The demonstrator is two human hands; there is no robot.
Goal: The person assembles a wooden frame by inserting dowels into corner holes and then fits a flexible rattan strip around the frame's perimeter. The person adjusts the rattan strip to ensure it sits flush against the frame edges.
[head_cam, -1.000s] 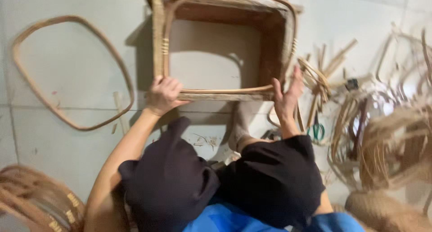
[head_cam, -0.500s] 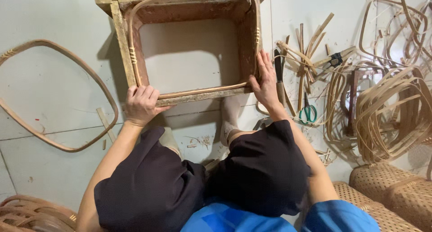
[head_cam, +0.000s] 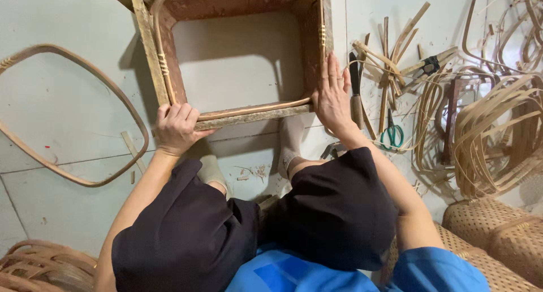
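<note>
My left hand (head_cam: pixel 176 128) gripped the wooden frame (head_cam: pixel 148 54); my right hand (head_cam: pixel 332 97) lay flat, so the rattan hoop (head_cam: pixel 254 108) could spring loose.

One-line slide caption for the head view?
Left hand and right hand press a wooden frame on the floor.

A rattan hoop (head_cam: pixel 68 116) lies left; green scissors (head_cam: pixel 392 134) and perhaps a knife (head_cam: pixel 355 94) right.

A rattan weaving workshop, work done seated on a pale tiled floor (head_cam: pixel 68 213), bent cane hoop (head_cam: pixel 73 111), square wooden forming frame (head_cam: pixel 237 48), coils of split cane strips (head_cam: pixel 498 133), offcuts scattered, green-handled scissors (head_cam: pixel 392 134), knife (head_cam: pixel 355 94), woven baskets (head_cam: pixel 498 235) stacked nearby
</note>
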